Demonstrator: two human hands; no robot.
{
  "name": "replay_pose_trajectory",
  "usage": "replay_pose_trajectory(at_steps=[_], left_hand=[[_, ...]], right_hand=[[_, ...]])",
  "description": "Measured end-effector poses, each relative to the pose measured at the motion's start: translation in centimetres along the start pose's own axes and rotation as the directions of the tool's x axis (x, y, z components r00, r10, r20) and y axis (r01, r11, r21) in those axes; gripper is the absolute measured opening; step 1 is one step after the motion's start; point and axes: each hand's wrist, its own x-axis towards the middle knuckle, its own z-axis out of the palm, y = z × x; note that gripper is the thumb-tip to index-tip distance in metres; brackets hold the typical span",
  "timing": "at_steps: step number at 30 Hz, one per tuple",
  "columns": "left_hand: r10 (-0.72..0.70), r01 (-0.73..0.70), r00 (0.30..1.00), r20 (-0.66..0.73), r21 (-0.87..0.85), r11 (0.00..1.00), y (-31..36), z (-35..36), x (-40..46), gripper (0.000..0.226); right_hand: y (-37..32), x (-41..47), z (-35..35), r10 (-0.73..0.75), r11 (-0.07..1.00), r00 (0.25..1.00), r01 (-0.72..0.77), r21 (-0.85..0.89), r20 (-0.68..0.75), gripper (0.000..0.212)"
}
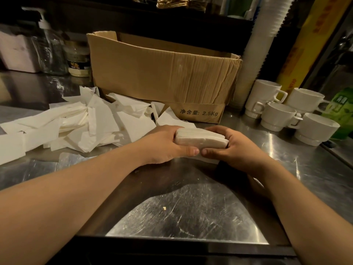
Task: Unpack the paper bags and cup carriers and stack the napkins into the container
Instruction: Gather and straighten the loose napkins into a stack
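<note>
A neat stack of white napkins stands on the steel counter, gripped from both ends. My left hand holds its left end with the thumb along the front. My right hand holds the right end, thumb meeting the left thumb. To the left lies a loose heap of white napkins spread over the counter. Behind the hands stands an open brown cardboard box with its near flap folded down; its inside is hidden.
Several white ceramic cups stand stacked at the right, with a tall sleeve of paper cups and a yellow roll box behind. A pump bottle and a jar sit at the back left. The steel counter edge runs close to me.
</note>
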Motion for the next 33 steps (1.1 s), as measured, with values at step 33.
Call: replay_pose_trajectory(at_steps=[33], left_hand=[[-0.035,0.026,0.989,-0.142,-0.066,0.997,-0.5,0.1,0.4,0.035]], right_hand=[[0.3,0.1,-0.1,-0.186,0.959,0.979,0.161,-0.233,-0.088,0.06]])
